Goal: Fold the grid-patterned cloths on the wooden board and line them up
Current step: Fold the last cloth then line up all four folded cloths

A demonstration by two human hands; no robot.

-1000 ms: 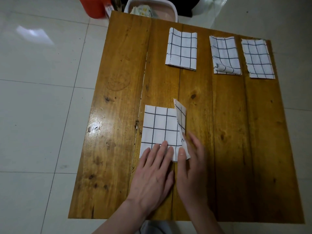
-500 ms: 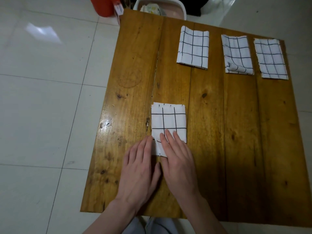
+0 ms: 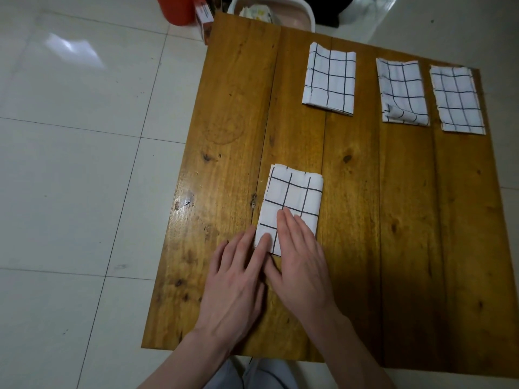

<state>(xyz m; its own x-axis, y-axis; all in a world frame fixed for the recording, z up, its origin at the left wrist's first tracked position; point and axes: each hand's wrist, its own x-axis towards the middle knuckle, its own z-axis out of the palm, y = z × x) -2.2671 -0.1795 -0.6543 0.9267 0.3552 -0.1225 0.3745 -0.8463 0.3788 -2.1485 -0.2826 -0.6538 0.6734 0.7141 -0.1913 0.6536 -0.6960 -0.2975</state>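
Pale floor tiles (image 3: 70,178) surround the wooden board (image 3: 407,220), whose 3 o'clock side lies bare. At its centre sits the folded grid cloth (image 3: 295,195). Both hands lie flat, fingers straight: the left hand (image 3: 236,282) touches the cloth's 7 o'clock corner, the right hand (image 3: 300,259) presses its near end, covering that edge. Three folded cloths (image 3: 330,78) line the 12 o'clock edge. Beyond, a white tub (image 3: 306,12) and red container (image 3: 177,9) are cut off.
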